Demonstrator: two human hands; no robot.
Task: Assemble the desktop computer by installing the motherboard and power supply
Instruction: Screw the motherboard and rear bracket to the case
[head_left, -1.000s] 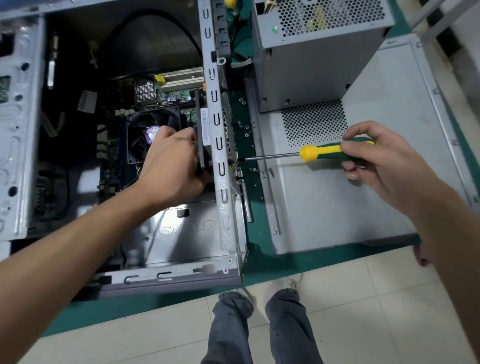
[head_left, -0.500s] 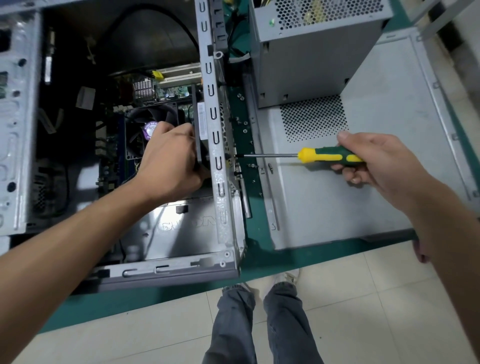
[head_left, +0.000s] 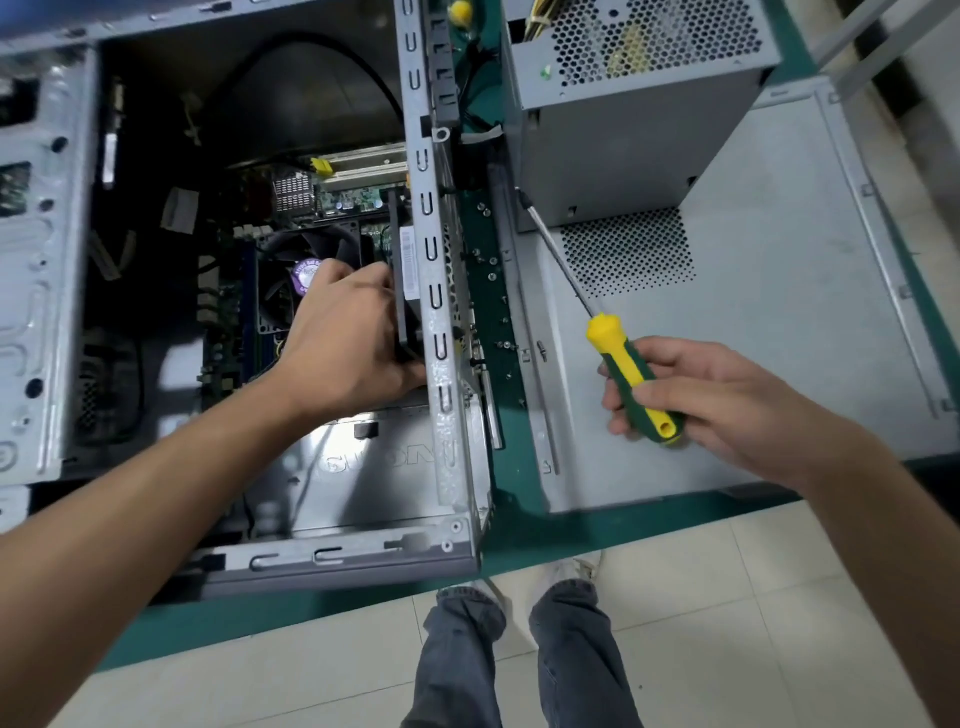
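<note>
The motherboard (head_left: 291, 291) lies in the floor of the open case (head_left: 436, 291), its fan (head_left: 306, 270) facing up and partly covered by the left hand (head_left: 348, 343). That hand reaches in over the fan, and its fingers (head_left: 382, 278) curl against a flat black part (head_left: 402, 270) standing on edge just inside the case's metal rail; whether they truly pinch it or only press it is hard to tell, since the knuckles hide the tips.

The power supply (head_left: 623, 119) stands outside the case on the loose side panel (head_left: 779, 338), so its installation is judged not yet done.

The right hand (head_left: 727, 405) grips the green and yellow handle of the screwdriver (head_left: 631, 384), fingers wrapped round it, the shaft slanting up and away with its tip close to the bottom corner of the power supply, apart from the case.

Small screws (head_left: 488, 270) lie scattered on the green worktop (head_left: 509, 499) between the case and the panel.

The main risks look like these. If the left hand loosens, the black part could tip onto the fan or the board. The left wrist sits near the rail's edge, which may scrape it. The swinging screwdriver tip could strike the power supply or sweep loose screws off the worktop. A screw dropped onto the board would be hard to find in the dark interior.
</note>
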